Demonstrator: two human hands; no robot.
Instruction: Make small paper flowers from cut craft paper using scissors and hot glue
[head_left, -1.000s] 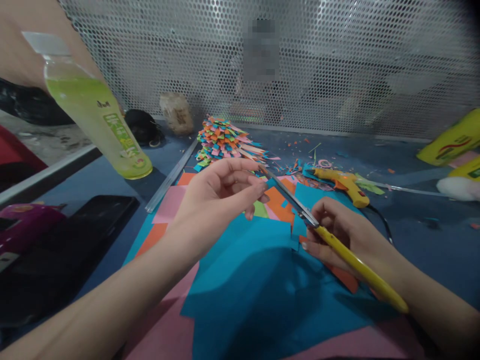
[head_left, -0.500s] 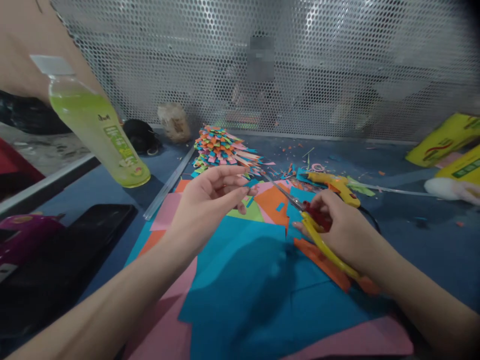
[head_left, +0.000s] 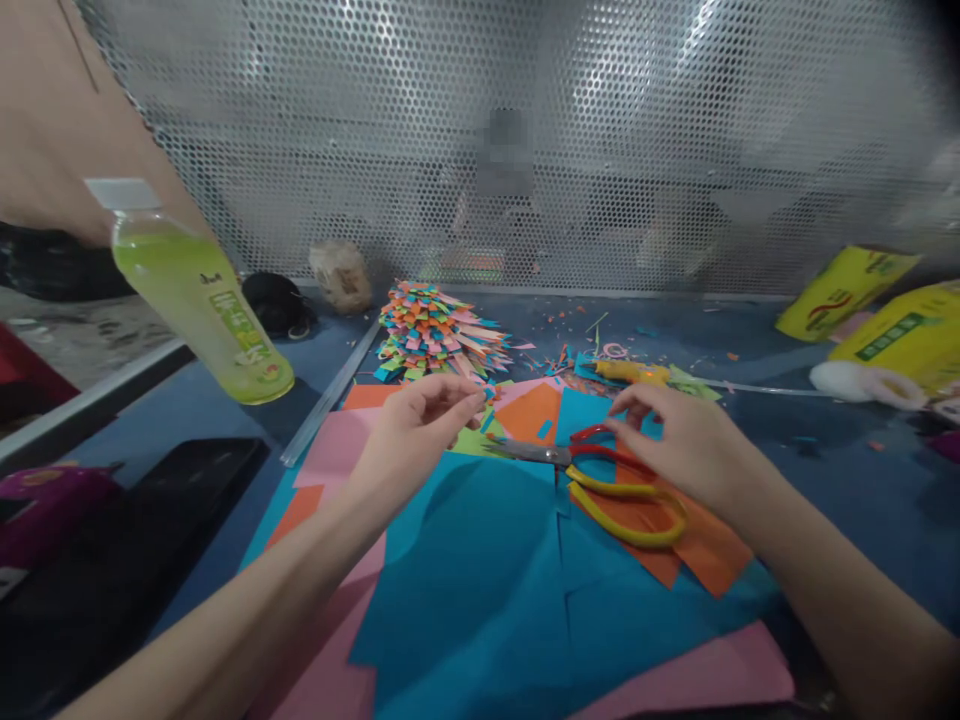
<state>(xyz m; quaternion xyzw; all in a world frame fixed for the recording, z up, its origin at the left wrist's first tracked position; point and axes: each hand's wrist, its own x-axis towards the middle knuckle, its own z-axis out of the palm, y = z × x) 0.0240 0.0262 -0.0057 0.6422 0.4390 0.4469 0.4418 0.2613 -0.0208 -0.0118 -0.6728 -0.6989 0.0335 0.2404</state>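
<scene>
Desk (head_left: 847, 490): clippings (head_left: 564, 358) scattered toward the back. Blue sheet (head_left: 465, 560): broad, mostly uncut; judged plenty left to cut. Layered paper mound (head_left: 431, 335): behind the sheet, already thick with coloured strips. Scissors (head_left: 553, 456): over the papers; right hand (head_left: 675, 430) at the red handle, fingers' grip cannot be told. Left hand (head_left: 424, 425): fingers together on a blue scrap (head_left: 489, 392), in front of the mound.

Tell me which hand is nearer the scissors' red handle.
Right. The right hand is at the red handle; the left hand is farther left, near the blade tips at the opposite end.
</scene>
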